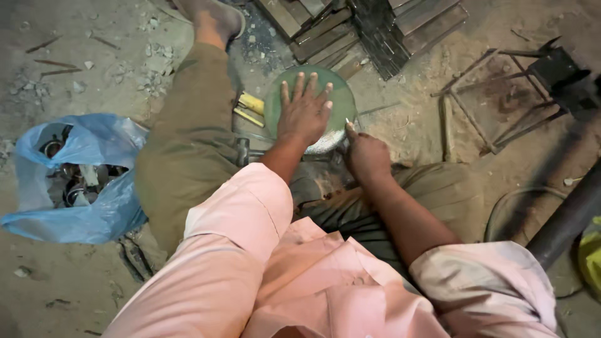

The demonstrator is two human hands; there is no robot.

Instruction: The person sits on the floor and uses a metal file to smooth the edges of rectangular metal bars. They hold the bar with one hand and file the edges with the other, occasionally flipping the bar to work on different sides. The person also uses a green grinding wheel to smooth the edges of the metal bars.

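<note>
A round green disc (338,94) lies flat on the sandy floor (94,288), just in front of a seated person's lap. The left hand (305,111) rests on top of it, palm down, fingers spread wide and gripping nothing. The right hand (366,155) sits at the disc's near right edge, fingers curled closed around a small white stick (348,123) whose tip pokes up beside the rim. A pale, dusty patch shows at the disc's near edge, between the two hands.

Just left of the disc lies a yellow tool (249,107). The person wears a pink shirt and olive trousers; the left leg stretches forward past the disc. Beyond the disc is a stack of dark metal bars (375,31). Well to the left, a blue bag (75,175) sits open with metal parts inside. At the right stand a rod frame (482,106) and a dark pipe (570,216).
</note>
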